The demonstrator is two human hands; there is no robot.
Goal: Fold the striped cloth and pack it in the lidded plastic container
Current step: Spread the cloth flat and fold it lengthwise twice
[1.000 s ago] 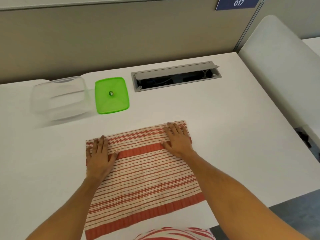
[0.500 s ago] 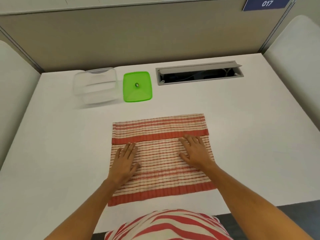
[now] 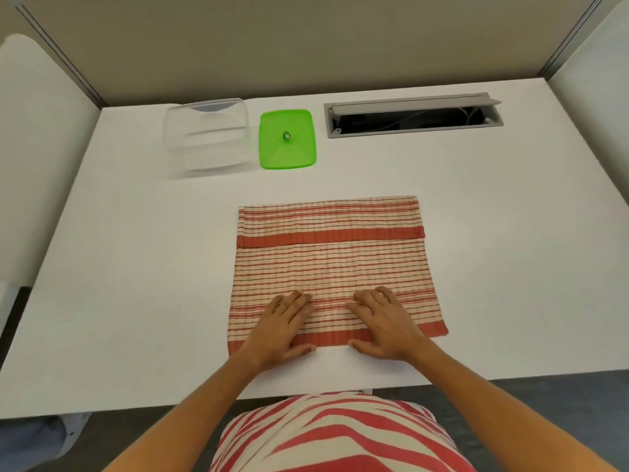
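The red-and-cream striped cloth (image 3: 335,267) lies flat on the white table (image 3: 136,267), its far edge folded over toward me. My left hand (image 3: 280,330) and my right hand (image 3: 384,323) rest palm down on the cloth's near edge, fingers spread, thumbs on the table just below the hem. Neither hand grips the cloth. The clear plastic container (image 3: 207,134) stands open at the back left. Its green lid (image 3: 287,139) lies flat beside it on the right, knob up.
A grey cable tray (image 3: 413,115) is sunk into the table at the back right, its flap open. Beige partition walls close the back and both sides. The table's near edge is just below my hands.
Both hands have slid from the far fold down the cloth to its near edge. The view has shifted so the cloth sits centred.
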